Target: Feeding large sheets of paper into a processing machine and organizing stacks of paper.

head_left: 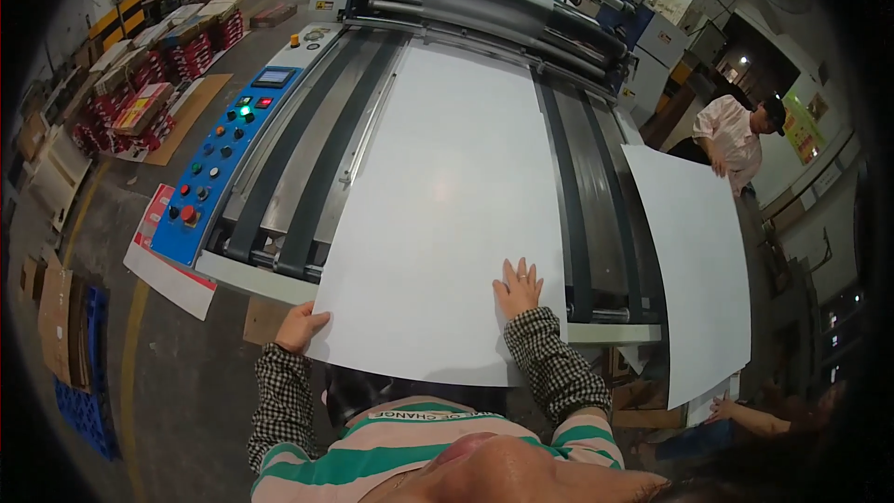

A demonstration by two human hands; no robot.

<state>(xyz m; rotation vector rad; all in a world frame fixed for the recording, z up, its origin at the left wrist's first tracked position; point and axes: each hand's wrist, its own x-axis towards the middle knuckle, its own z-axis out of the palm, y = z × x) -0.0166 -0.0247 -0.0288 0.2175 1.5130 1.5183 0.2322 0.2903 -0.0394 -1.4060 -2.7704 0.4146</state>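
Note:
A large white sheet (438, 205) lies along the feed bed of a roller machine, its far end close to the rollers (494, 0) and its near edge overhanging the front. My left hand (300, 327) grips the sheet's near left corner, thumb on top and fingers curled underneath. Flat on the sheet near its right edge rests my right hand (519, 289), fingers spread, a ring on one finger. Dark belts (307, 196) run along the bed on both sides of the sheet.
A blue control panel (219, 163) with buttons and a small screen flanks the bed's left side. To the right, a person (731, 135) holds another white sheet (703, 270); another person's arm (750, 417) reaches in below it. Stacked cartons (154, 65) and a blue pallet (86, 419) stand left.

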